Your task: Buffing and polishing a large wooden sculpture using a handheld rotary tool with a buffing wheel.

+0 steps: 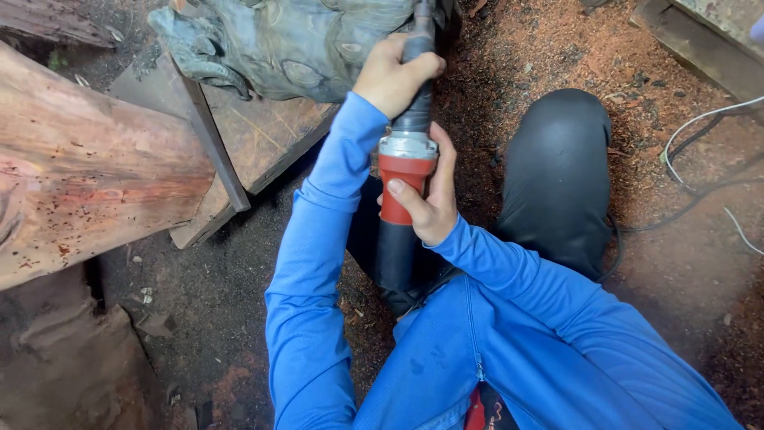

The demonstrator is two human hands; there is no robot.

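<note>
Now, grinder: a long die grinder [407,171], red body, silver collar, black neck and rear grip, points up toward the carving at the top edge of the view.
Left hand: the left hand [391,76] is wrapped tight around the black neck, fingers fully closed.
Right hand: the right hand [430,199] clasps the red body, thumb laid along it.
Carving: a grey-green wood carving [278,40] with deep curled grooves and rounded knobs; much relief is already cut, the surfaces look rough and unsanded, so I judge finishing is left. The tool tip is hidden, so contact cannot be told.
Support: the carving sits on flat boards [255,135] with a dark slat across.
Log: a reddish, speckled log [87,171] lies at the left edge.
Ground: red sawdust [541,48] over dark soil.
Cables: white and black cables [700,159] run at the right edge.
Knee: a black-clad knee [557,167], blue sleeves.
</note>
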